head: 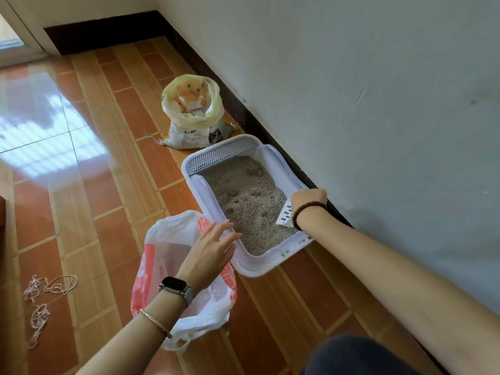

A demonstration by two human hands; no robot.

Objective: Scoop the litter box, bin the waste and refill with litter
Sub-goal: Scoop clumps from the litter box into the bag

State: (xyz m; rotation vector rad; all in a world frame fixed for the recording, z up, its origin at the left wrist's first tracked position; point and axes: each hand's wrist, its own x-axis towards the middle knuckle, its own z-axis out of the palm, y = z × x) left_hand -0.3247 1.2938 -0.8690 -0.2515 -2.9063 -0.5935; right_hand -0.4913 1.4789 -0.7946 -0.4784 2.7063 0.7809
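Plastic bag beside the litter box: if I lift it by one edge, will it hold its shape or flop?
Probably floppy: the plastic bag is thin, translucent and crumpled, its mouth sagging on the floor. Likely very light: it lies slack, no bulge showing. Lifting one edge may close the mouth.

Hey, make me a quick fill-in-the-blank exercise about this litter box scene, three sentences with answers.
1. The right hand grips a white slotted ____ over the litter box.
2. The open left hand is above a red-and-white plastic ____.
3. The dark bead bracelet sits on the ____ wrist.
Missing words: scoop; bag; right.
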